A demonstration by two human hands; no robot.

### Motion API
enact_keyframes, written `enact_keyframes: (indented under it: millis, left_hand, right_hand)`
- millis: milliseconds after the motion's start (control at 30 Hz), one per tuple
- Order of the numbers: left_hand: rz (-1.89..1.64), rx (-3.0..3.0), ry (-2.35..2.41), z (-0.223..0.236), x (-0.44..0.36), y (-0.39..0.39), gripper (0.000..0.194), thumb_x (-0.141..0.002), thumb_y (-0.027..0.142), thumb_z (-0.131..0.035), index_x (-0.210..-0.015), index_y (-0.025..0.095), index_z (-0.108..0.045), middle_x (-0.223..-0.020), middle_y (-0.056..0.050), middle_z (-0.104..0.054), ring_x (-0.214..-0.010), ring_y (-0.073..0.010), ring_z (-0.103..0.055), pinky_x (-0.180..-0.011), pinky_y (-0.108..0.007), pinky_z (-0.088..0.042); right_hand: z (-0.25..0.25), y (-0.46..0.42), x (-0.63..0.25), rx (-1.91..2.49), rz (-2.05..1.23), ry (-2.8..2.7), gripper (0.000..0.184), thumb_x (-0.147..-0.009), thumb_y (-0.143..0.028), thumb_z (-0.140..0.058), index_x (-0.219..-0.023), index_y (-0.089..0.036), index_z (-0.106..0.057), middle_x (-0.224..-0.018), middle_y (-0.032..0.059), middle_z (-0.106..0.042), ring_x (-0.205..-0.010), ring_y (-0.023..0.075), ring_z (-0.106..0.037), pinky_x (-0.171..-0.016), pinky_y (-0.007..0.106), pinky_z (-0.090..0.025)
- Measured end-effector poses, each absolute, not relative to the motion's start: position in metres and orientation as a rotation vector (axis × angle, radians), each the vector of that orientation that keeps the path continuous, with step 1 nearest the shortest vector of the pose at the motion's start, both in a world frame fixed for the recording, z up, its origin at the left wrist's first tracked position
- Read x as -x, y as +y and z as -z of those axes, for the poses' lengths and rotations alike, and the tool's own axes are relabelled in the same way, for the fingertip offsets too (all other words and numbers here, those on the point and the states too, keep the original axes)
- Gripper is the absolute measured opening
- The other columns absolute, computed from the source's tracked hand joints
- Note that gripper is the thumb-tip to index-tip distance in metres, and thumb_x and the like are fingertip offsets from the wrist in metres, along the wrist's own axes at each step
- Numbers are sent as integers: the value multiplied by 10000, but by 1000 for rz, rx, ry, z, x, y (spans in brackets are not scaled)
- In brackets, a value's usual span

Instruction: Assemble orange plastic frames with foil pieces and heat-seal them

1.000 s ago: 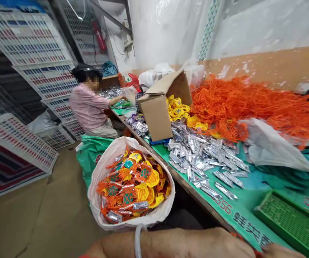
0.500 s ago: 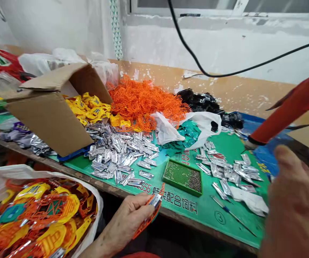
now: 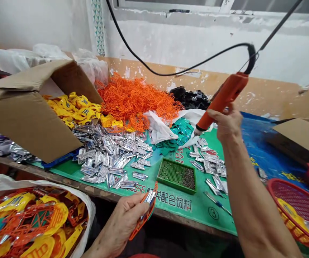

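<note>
My left hand point(image 3: 120, 220) is closed on an orange plastic frame point(image 3: 137, 231) with a silver piece point(image 3: 149, 197) lying against it, near the table's front edge. Raised over the table, my right hand point(image 3: 229, 123) grips an orange electric screwdriver point(image 3: 226, 95). The tool tilts, its tip pointing down and left, above the green pieces. Below lies a green perforated tray point(image 3: 176, 186) with small dark screws point(image 3: 189, 178) gathered at its right end. Silver pieces point(image 3: 104, 157) are heaped left of the tray, and a smaller group point(image 3: 209, 161) lies to its right.
A cardboard box point(image 3: 28, 118) with yellow parts point(image 3: 81, 107) stands at left, beside piled orange frames point(image 3: 138, 96). Lower left is a white sack point(image 3: 91, 211) of assembled pieces. A red basket point(image 3: 286, 215) stands at right. A black cable point(image 3: 149, 71) hangs across. A thin screwdriver point(image 3: 216, 202) lies on the table.
My right hand has gone from open beside the hanging electric screwdriver to gripping it, and the tool has swung left over the table. My left hand keeps holding the orange frame.
</note>
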State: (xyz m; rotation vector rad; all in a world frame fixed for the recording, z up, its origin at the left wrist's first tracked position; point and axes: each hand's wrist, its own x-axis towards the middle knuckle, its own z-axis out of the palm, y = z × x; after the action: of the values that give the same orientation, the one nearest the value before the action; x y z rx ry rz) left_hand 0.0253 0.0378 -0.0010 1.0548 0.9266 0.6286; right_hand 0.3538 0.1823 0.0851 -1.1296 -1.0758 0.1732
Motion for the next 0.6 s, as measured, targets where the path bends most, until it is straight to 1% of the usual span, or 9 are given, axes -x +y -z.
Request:
enact_keyframes:
  millis: [100,200,267,400,500,600]
  left_hand:
    - [-638,-1059,917,3,-23,38,273,-779,421,-630,-788,170,-736,-695,-8,-627,-753,-178,-538,-770,-298,-410]
    - [-614,-1016,897,5,-23,37,278,-795,422,-614,-789,168,-727,-694,-5,-623,-744,-171,-541,-769,-291,-413]
    - [-604,-987,893,4,-25,37,283,-793,424,-612,-783,163,-722,-675,-1,-611,-731,-169,-540,-758,-286,-414]
    - [-603,-984,879,0,-30,39,283,-775,428,-628,-760,159,-717,-625,8,-577,-703,-165,-526,-736,-279,-408]
    - [-592,-996,863,0,-33,40,301,-765,449,-634,-786,162,-722,-612,8,-563,-685,-163,-513,-720,-278,-403]
    - [-578,-1038,852,3,-35,41,323,-787,463,-610,-846,165,-720,-637,1,-572,-703,-168,-515,-729,-281,-401]
  right_hand:
    - [-91,194,-336,996,-303,-1019,418,-525,-212,-751,-883,-210,-536,-786,-49,-553,-649,115,-567,-656,339,-531]
    - [-104,184,-320,943,-497,-1012,433,-489,-216,-753,-871,-221,-547,-775,-51,-539,-563,121,-566,-556,361,-534]
    - [-111,168,-312,957,-670,-1042,452,-475,-235,-751,-881,-230,-553,-776,-41,-552,-605,161,-606,-522,371,-539]
    - [-110,132,-296,908,-953,-1086,488,-443,-223,-741,-905,-239,-584,-840,-9,-613,-771,224,-645,-541,375,-567]
    - [-93,115,-277,978,-960,-1079,479,-462,-183,-752,-913,-235,-599,-830,-1,-643,-732,205,-643,-512,332,-548]
    - [-68,109,-256,1023,-787,-1009,477,-532,-185,-759,-979,-217,-594,-686,-30,-629,-574,151,-602,-484,306,-513]
